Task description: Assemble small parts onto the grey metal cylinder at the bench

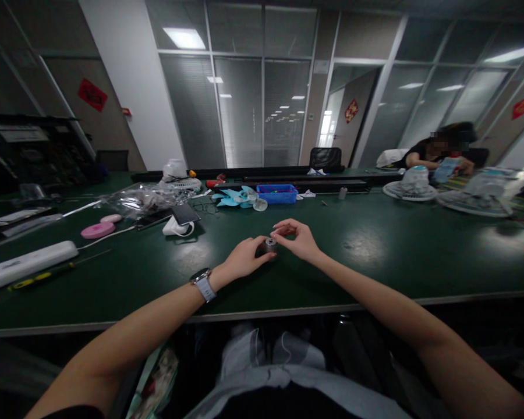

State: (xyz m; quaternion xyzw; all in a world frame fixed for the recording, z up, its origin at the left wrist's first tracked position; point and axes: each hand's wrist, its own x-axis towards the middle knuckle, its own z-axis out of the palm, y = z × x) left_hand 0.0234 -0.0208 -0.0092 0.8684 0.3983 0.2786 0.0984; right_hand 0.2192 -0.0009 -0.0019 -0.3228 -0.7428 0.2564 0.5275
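My left hand (247,256) is wrapped round a small grey metal cylinder (270,247) that stands upright on the green table (227,294). Thumb and fingers grip it from either side, and a dark spot shows in the middle of its top. Just above the cylinder's right rim, my right hand (300,240) has its thumb and forefinger tips brought together. Whatever may be between those fingertips is too small to make out.
Behind my hands sit a blue bin (277,194), light-blue fan blades (236,197) and a similar cylinder (343,192). Leftward lie a white charger (174,227), pink disc (97,230), power strip (30,263) and yellow-handled screwdriver (39,279). Fan parts (413,186) and a person (439,154) are far right.
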